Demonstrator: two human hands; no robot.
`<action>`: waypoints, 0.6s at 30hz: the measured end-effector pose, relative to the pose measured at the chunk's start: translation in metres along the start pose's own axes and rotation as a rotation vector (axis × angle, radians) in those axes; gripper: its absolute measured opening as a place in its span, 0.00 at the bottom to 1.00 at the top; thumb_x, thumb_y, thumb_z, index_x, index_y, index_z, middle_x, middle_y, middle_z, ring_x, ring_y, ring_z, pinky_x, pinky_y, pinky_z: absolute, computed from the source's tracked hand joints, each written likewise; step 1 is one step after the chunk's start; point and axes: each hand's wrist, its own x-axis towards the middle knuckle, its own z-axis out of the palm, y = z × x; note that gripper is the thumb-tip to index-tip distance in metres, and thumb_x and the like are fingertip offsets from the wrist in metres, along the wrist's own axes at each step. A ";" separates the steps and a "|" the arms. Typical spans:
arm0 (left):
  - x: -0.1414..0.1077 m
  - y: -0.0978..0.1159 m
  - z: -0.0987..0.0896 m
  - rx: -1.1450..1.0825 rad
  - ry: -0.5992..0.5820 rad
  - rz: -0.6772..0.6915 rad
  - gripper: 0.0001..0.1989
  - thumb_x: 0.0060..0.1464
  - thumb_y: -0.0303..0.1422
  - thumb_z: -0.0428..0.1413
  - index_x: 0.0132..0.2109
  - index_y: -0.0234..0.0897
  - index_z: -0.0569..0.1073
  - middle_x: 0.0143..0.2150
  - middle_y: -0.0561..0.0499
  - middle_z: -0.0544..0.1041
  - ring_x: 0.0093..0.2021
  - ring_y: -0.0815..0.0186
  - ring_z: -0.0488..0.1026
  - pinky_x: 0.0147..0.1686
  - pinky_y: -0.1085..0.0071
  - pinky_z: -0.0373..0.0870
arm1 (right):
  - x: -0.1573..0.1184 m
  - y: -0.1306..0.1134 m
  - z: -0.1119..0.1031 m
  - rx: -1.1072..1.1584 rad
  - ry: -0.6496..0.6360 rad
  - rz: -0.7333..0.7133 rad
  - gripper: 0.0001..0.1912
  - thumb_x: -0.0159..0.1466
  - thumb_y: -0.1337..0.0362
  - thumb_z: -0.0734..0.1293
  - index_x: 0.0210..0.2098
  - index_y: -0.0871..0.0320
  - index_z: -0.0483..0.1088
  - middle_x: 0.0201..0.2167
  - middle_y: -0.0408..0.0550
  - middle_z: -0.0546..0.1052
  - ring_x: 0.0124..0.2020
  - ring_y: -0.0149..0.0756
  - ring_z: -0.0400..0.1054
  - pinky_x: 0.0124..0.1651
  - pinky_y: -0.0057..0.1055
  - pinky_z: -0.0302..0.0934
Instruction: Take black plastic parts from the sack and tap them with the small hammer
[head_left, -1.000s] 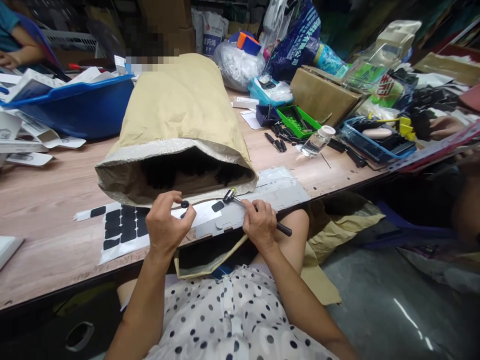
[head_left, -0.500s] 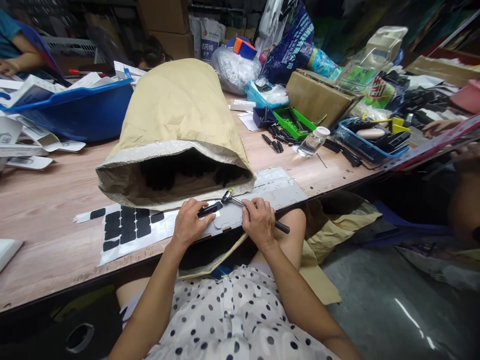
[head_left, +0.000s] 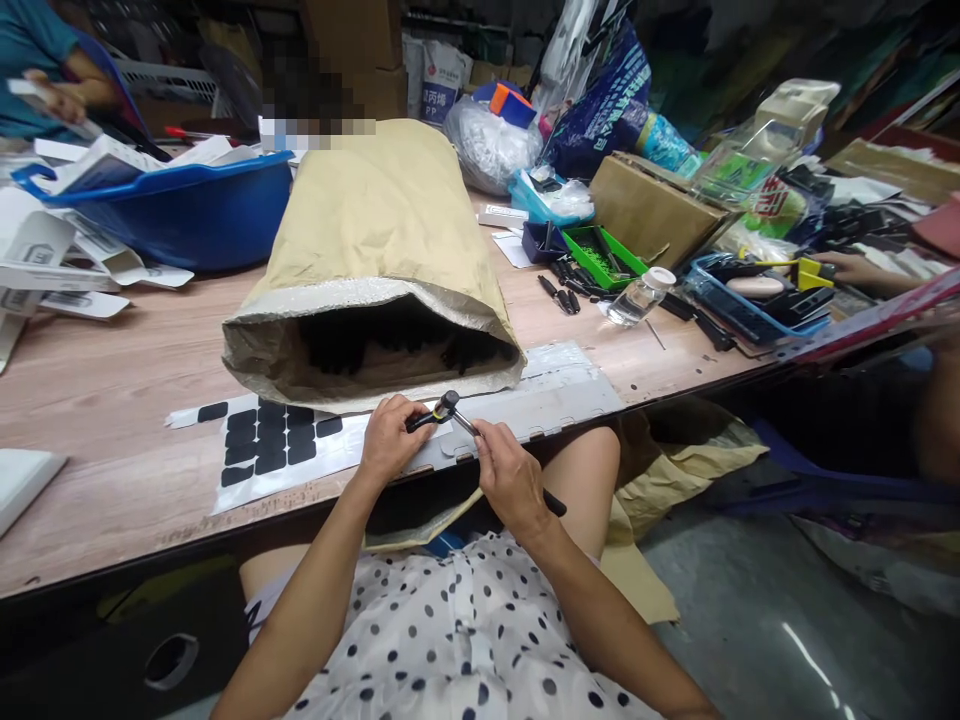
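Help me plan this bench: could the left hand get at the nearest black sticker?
Likely yes: the left hand holds a black part, but the way to the black sticker looks free.

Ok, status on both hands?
Left hand on black part. Right hand gripping hammer, head over part. Paper sack close behind.

Shiny metal hammer shaft.

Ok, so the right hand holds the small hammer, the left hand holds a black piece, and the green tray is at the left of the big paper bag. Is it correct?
Not quite: the green tray is to the right of the big paper bag, as the head view shows. The right hand does hold the small hammer, and the left hand a black piece.
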 end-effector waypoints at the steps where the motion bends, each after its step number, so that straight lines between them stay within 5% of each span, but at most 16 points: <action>1: 0.000 0.000 0.000 -0.002 0.000 0.002 0.05 0.50 0.31 0.61 0.36 0.43 0.78 0.34 0.53 0.76 0.39 0.61 0.71 0.43 0.64 0.69 | 0.001 -0.002 0.000 -0.014 0.010 -0.001 0.19 0.72 0.67 0.56 0.53 0.53 0.74 0.36 0.47 0.77 0.34 0.32 0.72 0.33 0.23 0.62; 18: 0.003 0.000 0.000 -0.028 -0.026 0.007 0.03 0.49 0.30 0.63 0.33 0.41 0.76 0.32 0.53 0.72 0.39 0.61 0.69 0.42 0.65 0.68 | 0.003 -0.013 -0.002 -0.053 0.078 -0.164 0.22 0.70 0.71 0.58 0.56 0.50 0.75 0.32 0.45 0.76 0.30 0.29 0.69 0.34 0.23 0.60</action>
